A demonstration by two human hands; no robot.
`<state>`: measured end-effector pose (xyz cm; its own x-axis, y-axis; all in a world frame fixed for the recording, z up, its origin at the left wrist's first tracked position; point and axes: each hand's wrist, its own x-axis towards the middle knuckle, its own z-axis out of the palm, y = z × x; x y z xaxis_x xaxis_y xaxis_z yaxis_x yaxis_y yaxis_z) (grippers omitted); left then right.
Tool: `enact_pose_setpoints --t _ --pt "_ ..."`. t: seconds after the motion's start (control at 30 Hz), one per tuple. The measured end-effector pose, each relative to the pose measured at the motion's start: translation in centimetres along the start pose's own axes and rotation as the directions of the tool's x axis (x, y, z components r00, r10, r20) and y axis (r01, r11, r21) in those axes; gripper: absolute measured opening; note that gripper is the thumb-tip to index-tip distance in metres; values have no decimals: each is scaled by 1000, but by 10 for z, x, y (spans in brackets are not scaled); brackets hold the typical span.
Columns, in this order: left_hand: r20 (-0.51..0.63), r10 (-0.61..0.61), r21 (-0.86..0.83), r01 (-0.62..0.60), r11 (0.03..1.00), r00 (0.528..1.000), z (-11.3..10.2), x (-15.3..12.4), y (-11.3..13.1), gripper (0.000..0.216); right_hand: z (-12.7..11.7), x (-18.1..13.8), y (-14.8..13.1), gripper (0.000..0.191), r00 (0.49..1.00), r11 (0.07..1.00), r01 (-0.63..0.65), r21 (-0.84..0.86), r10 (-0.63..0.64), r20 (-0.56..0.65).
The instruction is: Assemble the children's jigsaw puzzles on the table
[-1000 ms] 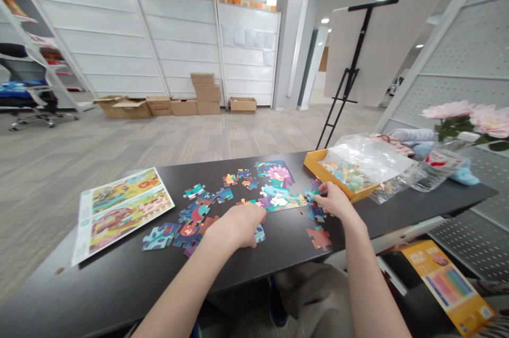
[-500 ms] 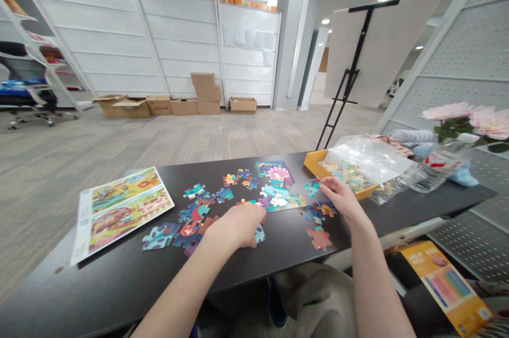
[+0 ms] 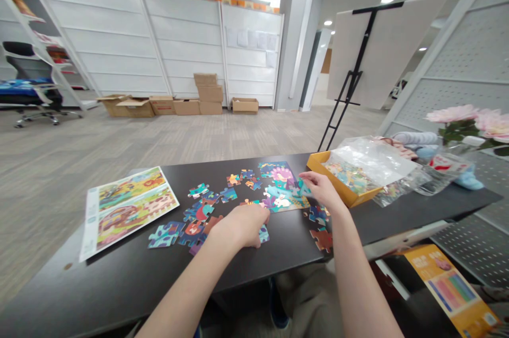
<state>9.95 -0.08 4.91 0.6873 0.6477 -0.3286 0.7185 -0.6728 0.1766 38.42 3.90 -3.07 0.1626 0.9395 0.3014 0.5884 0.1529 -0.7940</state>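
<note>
My right hand [image 3: 321, 189] pinches a teal jigsaw piece [image 3: 304, 188] at the right edge of a partly joined jigsaw puzzle [image 3: 283, 201], which shows a white rabbit and a pink peacock. At the puzzle's lower left corner is my left hand [image 3: 245, 224], its fingers curled down and closed; what they hold, if anything, is hidden. A light-blue piece [image 3: 263, 233] lies by its fingertips. Many loose pieces [image 3: 193, 228] are spread left of the puzzle, partly behind my left forearm. Near my right wrist lie dark blue pieces [image 3: 318, 215] and a brown piece [image 3: 322, 239].
A picture sheet [image 3: 131, 208] lies on the black table [image 3: 131, 290] at the left. To the right stand a yellow box [image 3: 360, 199] with bagged pieces, clear plastic packaging [image 3: 437, 171] and pink flowers [image 3: 453, 114]. An easel [image 3: 350, 86] rises behind the table.
My right hand has moved left with the teal piece, from beside the yellow box to the puzzle's right edge. My left hand stays at the puzzle's lower left. The view has shifted slightly.
</note>
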Motion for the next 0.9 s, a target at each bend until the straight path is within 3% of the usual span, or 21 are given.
enact_pose_setpoints --t 0.27,0.43,0.53,0.6,0.73,0.8,0.9 --pt "-71 25 -66 -29 997 997 6 -2 -13 42 15 -9 -25 30 997 988 -11 151 -2 82" --pt "-214 28 -137 -58 989 976 15 3 -34 22 25 -19 -31 32 980 976 11 218 -55 193" --pt "-339 -41 -236 -43 971 940 22 8 -46 32 33 -23 -42 32 966 967 12 255 -77 246" --pt "-381 -78 -392 -84 916 921 26 12 -53 43 40 -25 -53 32 958 960 8 279 -88 273" --pt "-402 -66 -698 -260 667 913 32 21 -63 47 52 -27 -73 32 939 944 -1 331 -113 325" --pt "-418 -62 -752 -307 583 907 34 25 -64 43 57 -28 -78 32 927 932 -16 363 -122 355" --pt "-416 -63 -775 -318 546 907 34 27 -64 33 63 -33 -81 32 918 925 -39 377 -116 379"
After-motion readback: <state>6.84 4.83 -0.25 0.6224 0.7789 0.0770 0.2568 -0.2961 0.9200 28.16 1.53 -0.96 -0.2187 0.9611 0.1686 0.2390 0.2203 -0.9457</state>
